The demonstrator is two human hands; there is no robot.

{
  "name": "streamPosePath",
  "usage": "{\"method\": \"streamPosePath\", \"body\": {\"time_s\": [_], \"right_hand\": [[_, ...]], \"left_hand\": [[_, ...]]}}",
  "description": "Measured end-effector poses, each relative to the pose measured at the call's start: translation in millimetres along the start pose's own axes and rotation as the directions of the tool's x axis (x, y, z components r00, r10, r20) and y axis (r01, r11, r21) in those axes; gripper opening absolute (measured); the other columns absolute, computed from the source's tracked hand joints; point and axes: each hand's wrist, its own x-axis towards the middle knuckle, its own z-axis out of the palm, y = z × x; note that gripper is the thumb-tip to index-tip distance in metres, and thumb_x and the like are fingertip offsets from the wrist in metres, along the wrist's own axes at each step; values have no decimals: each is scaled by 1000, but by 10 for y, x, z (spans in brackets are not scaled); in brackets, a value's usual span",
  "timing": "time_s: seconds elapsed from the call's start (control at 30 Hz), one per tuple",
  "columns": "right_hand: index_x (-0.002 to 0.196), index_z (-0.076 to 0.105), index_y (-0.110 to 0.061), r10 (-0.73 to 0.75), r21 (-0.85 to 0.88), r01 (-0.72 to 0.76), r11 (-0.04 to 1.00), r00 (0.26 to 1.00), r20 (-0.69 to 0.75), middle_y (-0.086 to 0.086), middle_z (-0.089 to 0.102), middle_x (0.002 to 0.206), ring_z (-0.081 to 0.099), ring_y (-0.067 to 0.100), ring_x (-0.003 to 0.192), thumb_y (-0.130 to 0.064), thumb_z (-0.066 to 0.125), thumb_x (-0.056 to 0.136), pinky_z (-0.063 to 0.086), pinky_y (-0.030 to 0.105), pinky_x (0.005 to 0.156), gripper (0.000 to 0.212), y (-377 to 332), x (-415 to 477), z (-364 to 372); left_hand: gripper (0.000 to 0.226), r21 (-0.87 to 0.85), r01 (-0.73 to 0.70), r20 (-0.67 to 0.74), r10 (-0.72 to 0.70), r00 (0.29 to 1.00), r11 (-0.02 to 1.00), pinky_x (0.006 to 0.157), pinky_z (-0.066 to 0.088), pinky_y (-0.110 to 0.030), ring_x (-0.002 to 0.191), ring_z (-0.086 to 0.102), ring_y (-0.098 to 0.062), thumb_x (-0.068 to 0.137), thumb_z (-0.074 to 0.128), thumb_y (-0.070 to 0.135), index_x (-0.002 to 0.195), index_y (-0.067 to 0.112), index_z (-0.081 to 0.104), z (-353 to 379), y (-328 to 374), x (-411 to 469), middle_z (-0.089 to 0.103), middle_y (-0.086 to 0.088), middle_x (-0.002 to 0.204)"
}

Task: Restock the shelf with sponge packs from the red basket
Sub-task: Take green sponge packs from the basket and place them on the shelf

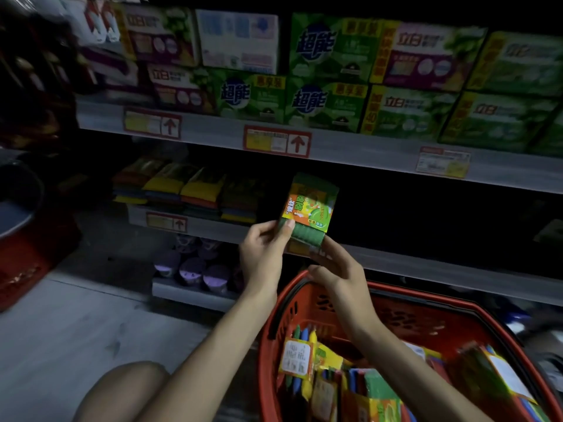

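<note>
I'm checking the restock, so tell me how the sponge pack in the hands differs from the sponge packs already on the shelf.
The held pack stands upright with its printed label facing the camera; the shelf packs lie flat in stacks, showing mostly edges.
The held pack is pinched at its lower end by the left hand and right hand; the shelf packs rest untouched.
The held pack is lit and readable; the shelf packs sit in shadow.
Both show green and yellow.

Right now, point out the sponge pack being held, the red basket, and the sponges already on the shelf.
sponge pack [308, 208]: head view, on its printed label.
red basket [426, 295]: head view, on its far rim.
stacked sponges [185, 190]: head view, on a yellow top layer.
</note>
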Motion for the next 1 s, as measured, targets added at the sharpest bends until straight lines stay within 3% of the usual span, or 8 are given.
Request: {"method": "streamPosePath", "body": {"time_s": [0.1,0.2,0.27,0.4,0.67,0.83,0.93,1.0], "right_hand": [[144,55,-32,9,35,-8,999,1000,-19,-15,67,131,64,13,121,-18,65,84,57,44,99,62,20,105,83],[149,51,-24,19,67,-18,998,1000,-16,-4,66,132,68,20,113,-4,65,90,61,31,83,64,83,221,147],[152,47,-22,46,92,-44,995,999,-17,1,62,137,67,21,112,3,62,92,58,24,75,66,88,272,200],[154,42,-23,98,127,-92,988,994,-42,0,47,152,69,28,108,-5,62,97,56,19,68,63,81,380,282],[158,36,-18,100,80,-97,992,995,-30,5,49,153,70,13,107,-15,72,87,59,31,66,80,90,590,376],[157,37,-18,130,15,-129,991,991,-20,8,71,122,75,13,96,-14,63,95,56,33,69,68,85,634,366],[155,39,-16,130,4,-130,991,991,-9,11,69,123,74,4,79,-9,58,98,51,10,67,61,38,660,344],[155,39,-14,133,10,-133,991,991,-3,11,71,116,73,6,76,-7,59,97,50,7,66,62,23,682,331]], "left_hand": [[17,57,-40,-11,40,999,998,66,49,-9,83,70,0,84,83,33,94,28,71,-26,-27,106,75,10,89],[20,161,-94,-17,98,995,983,74,53,-19,93,70,-6,83,82,43,96,33,71,-46,-64,195,75,9,96],[25,226,-118,-14,125,992,967,80,56,-27,98,69,-9,82,80,50,99,34,71,-59,-74,258,75,9,101],[31,241,-78,-30,87,996,967,71,51,-22,90,67,-5,83,80,49,104,30,70,-73,-19,375,71,7,93],[50,289,-43,-31,54,998,956,60,45,-19,77,62,-2,92,72,43,133,14,66,-60,-46,497,67,9,87],[61,299,-38,6,38,999,953,67,45,-22,91,60,-11,94,70,44,145,14,56,-74,-55,488,66,4,101],[63,309,-25,25,18,1000,951,81,43,-28,113,62,-18,96,66,47,147,13,53,-85,-52,516,65,-3,131],[63,297,-23,39,12,999,955,82,41,-27,119,61,-18,97,65,46,148,12,52,-98,-31,505,62,-3,139]]}}
